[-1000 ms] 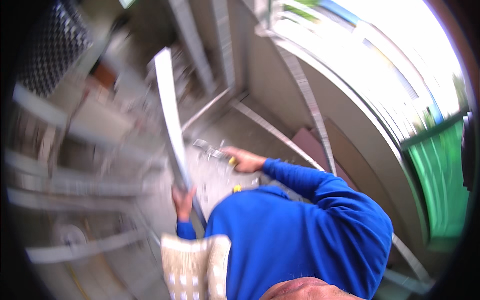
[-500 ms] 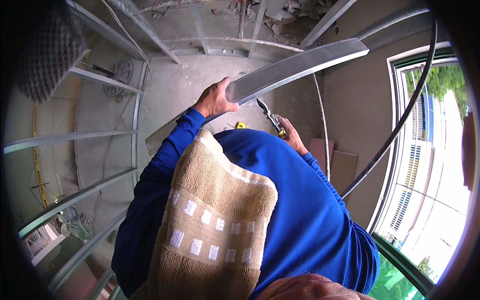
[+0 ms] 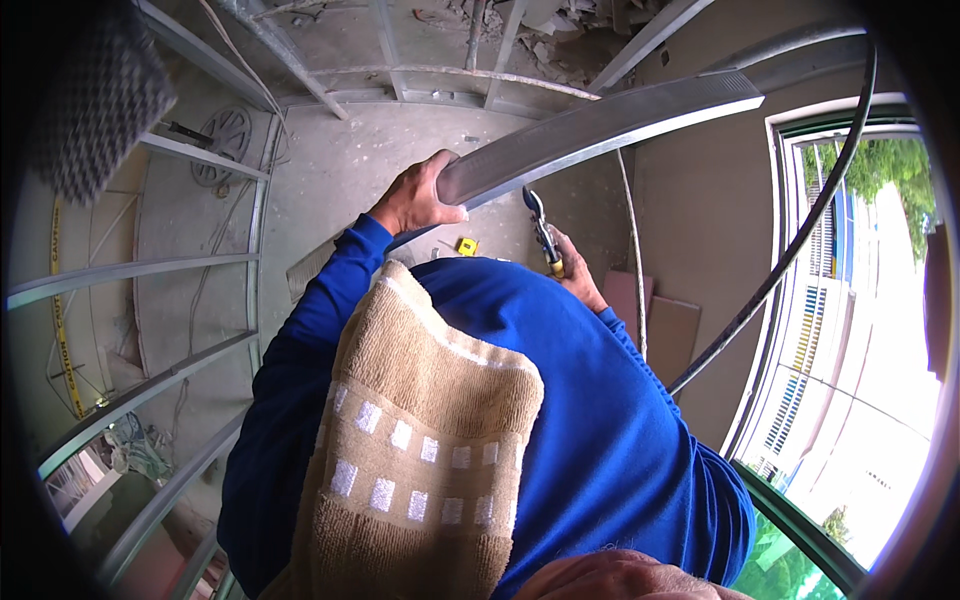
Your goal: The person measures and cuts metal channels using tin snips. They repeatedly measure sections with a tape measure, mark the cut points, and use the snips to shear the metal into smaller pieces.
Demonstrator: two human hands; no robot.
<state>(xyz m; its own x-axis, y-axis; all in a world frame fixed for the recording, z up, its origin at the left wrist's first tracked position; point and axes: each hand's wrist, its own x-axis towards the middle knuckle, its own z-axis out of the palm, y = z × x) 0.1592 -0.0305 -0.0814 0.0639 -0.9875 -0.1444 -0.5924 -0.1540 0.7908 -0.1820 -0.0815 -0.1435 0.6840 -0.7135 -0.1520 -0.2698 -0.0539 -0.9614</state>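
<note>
A long grey metal stud [image 3: 590, 125] with a channel profile slants across in front of me, its far end up to the right. My left hand [image 3: 418, 192] is wrapped round it near the middle, thumb on the near edge. The stud's other end passes behind my left sleeve toward the lower left. My right hand [image 3: 577, 268] grips a pair of tin snips [image 3: 545, 238] by yellow-and-dark handles. The snips point upward, their tip just below the stud's lower edge; whether they touch I cannot tell.
A yellow tape measure [image 3: 467, 245] lies on the concrete floor [image 3: 340, 150]. Metal framing [image 3: 130, 270] stands to the left, with a cable reel [image 3: 226, 140] beyond. A black hose [image 3: 800, 245] hangs by the window [image 3: 850, 330] at right. Rubble [image 3: 570, 35] lies at the back.
The stud has shifted slightly, its far end moving right. The snips have turned more upright and closer to the stud. My left hand keeps its hold.
</note>
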